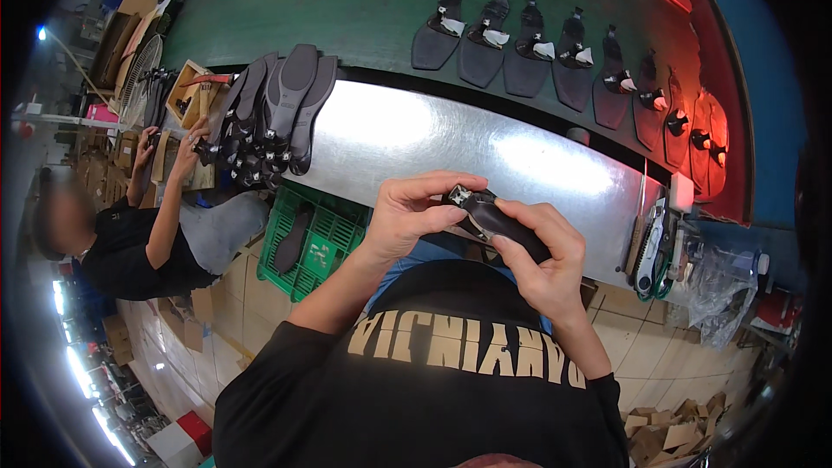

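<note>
A black sandal (pixel 513 230) is held up between my two hands, over the near edge of the shiny metal bench. My left hand (pixel 407 217) pinches its strap end, where a small silvery ornament shows between thumb and fingers. Around the other end of the sandal my right hand (pixel 548 260) is closed, thumb on the near side. Part of the sandal is hidden behind my fingers.
Sandals (pixel 529 48) line the green conveyor belt (pixel 303 4) beyond the metal bench (pixel 407 121). Black soles (pixel 295 91) are piled left, above a green crate (pixel 334 276). A co-worker (pixel 147 243) sits there. Cutters (pixel 650 247) hang at the right edge.
</note>
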Demonstrator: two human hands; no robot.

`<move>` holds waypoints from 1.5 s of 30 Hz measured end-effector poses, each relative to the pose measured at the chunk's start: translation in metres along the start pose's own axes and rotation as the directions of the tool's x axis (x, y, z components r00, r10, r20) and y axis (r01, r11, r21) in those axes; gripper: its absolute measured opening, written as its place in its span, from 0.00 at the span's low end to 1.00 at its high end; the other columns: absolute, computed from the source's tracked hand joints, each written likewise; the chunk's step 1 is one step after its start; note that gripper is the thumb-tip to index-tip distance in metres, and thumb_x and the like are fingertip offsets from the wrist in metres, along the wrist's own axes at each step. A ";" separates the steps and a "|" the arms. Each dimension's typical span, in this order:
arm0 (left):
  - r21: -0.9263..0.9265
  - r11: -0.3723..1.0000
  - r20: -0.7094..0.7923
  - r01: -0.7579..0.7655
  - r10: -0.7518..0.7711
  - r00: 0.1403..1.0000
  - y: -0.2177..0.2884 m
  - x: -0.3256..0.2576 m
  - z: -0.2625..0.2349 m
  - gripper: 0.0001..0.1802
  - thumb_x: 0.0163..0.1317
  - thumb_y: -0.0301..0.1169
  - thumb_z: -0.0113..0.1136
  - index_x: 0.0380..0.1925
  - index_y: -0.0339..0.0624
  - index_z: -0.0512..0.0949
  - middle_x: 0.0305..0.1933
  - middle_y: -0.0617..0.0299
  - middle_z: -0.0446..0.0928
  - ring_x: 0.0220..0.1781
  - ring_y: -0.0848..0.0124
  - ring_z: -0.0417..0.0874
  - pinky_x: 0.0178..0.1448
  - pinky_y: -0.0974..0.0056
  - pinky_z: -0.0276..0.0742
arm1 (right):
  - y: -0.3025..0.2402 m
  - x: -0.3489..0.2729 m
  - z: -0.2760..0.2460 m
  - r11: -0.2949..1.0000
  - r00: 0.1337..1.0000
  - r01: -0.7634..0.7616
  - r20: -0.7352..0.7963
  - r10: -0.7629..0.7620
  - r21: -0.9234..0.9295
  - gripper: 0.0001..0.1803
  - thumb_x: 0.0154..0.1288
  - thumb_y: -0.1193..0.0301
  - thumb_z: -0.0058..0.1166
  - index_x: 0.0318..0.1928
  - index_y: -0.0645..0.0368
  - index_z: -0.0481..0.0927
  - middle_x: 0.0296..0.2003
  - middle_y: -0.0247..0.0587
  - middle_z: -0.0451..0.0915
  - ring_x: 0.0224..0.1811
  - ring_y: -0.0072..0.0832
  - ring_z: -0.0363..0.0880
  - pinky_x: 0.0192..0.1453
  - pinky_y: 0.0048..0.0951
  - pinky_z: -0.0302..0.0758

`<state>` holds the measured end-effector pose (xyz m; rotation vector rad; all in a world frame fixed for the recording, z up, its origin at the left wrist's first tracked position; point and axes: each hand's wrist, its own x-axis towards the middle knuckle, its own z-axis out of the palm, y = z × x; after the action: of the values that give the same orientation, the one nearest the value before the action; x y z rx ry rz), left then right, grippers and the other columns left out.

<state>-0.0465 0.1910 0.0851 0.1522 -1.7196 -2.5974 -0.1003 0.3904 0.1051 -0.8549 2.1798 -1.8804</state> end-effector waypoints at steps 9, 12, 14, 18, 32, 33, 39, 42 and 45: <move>0.098 0.981 0.162 -0.167 0.150 0.975 -0.007 0.002 -0.011 0.21 0.50 0.14 0.61 0.48 0.35 0.81 0.54 0.40 0.77 0.54 0.59 0.81 0.58 0.62 0.78 | -0.009 0.005 -0.006 0.991 0.997 0.062 0.060 -0.055 -0.122 0.20 0.49 0.79 0.65 0.46 0.62 0.81 0.32 0.44 0.80 0.31 0.35 0.80 0.35 0.29 0.75; 0.045 0.985 0.177 -0.164 0.154 0.972 -0.008 0.003 -0.012 0.20 0.50 0.12 0.60 0.45 0.33 0.82 0.54 0.41 0.78 0.54 0.62 0.82 0.54 0.66 0.79 | -0.010 0.005 -0.009 0.982 0.993 0.080 0.100 -0.063 -0.171 0.23 0.47 0.78 0.66 0.49 0.60 0.80 0.32 0.43 0.79 0.31 0.36 0.79 0.35 0.32 0.75; 0.040 0.985 0.209 -0.170 0.158 0.965 -0.009 0.004 -0.016 0.20 0.49 0.12 0.59 0.45 0.33 0.82 0.54 0.40 0.77 0.53 0.60 0.82 0.53 0.66 0.80 | -0.011 0.005 -0.012 0.967 0.987 0.088 0.154 -0.051 -0.239 0.26 0.46 0.77 0.67 0.51 0.59 0.79 0.32 0.42 0.78 0.32 0.36 0.79 0.36 0.34 0.75; 0.090 0.972 0.215 -0.217 0.194 0.957 -0.014 0.005 -0.020 0.21 0.49 0.11 0.57 0.45 0.33 0.82 0.54 0.38 0.77 0.52 0.60 0.83 0.52 0.66 0.81 | -0.016 0.004 -0.018 0.960 0.979 0.049 0.201 0.007 -0.275 0.27 0.47 0.77 0.67 0.52 0.61 0.77 0.34 0.44 0.77 0.34 0.40 0.78 0.38 0.36 0.74; 0.063 0.954 0.252 -0.293 0.269 0.930 -0.016 0.006 -0.019 0.27 0.46 0.11 0.53 0.49 0.40 0.82 0.57 0.34 0.74 0.57 0.54 0.80 0.54 0.62 0.79 | -0.012 0.003 -0.013 0.922 0.961 0.266 0.158 -0.228 -0.283 0.23 0.49 0.80 0.63 0.49 0.65 0.77 0.35 0.45 0.77 0.35 0.39 0.77 0.39 0.34 0.75; 0.044 0.954 0.262 -0.295 0.274 0.925 -0.015 0.007 -0.017 0.28 0.46 0.10 0.51 0.49 0.38 0.81 0.57 0.34 0.73 0.58 0.55 0.79 0.56 0.62 0.78 | -0.013 0.003 -0.013 0.918 0.960 0.269 0.160 -0.230 -0.293 0.23 0.48 0.80 0.63 0.49 0.65 0.77 0.35 0.45 0.76 0.35 0.39 0.77 0.39 0.34 0.75; 0.025 0.959 0.286 -0.283 0.265 0.921 -0.011 0.004 -0.013 0.29 0.45 0.07 0.46 0.49 0.33 0.81 0.59 0.37 0.73 0.58 0.59 0.79 0.59 0.65 0.75 | -0.014 0.002 -0.011 0.905 0.956 0.285 0.168 -0.243 -0.316 0.23 0.48 0.80 0.62 0.49 0.66 0.77 0.34 0.45 0.76 0.34 0.39 0.77 0.39 0.34 0.74; 0.060 0.965 0.281 -0.256 0.230 0.932 -0.007 0.001 -0.011 0.28 0.47 0.07 0.45 0.49 0.34 0.80 0.60 0.38 0.72 0.59 0.60 0.79 0.57 0.67 0.76 | -0.014 0.003 -0.009 0.914 0.960 0.267 0.169 -0.223 -0.307 0.23 0.49 0.79 0.62 0.49 0.66 0.77 0.34 0.45 0.76 0.34 0.39 0.77 0.38 0.35 0.74; 0.118 0.977 0.238 -0.180 0.148 0.960 -0.004 -0.002 -0.007 0.27 0.50 0.10 0.46 0.52 0.34 0.78 0.61 0.38 0.71 0.58 0.59 0.79 0.54 0.66 0.80 | -0.011 0.004 -0.011 0.942 0.971 0.210 0.165 -0.171 -0.261 0.21 0.51 0.80 0.61 0.49 0.65 0.77 0.33 0.46 0.76 0.33 0.40 0.77 0.38 0.35 0.74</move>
<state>-0.0441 0.1863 0.0793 -0.2882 -1.8925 -2.4563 -0.1054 0.3970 0.1189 -1.2502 2.3804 -1.5514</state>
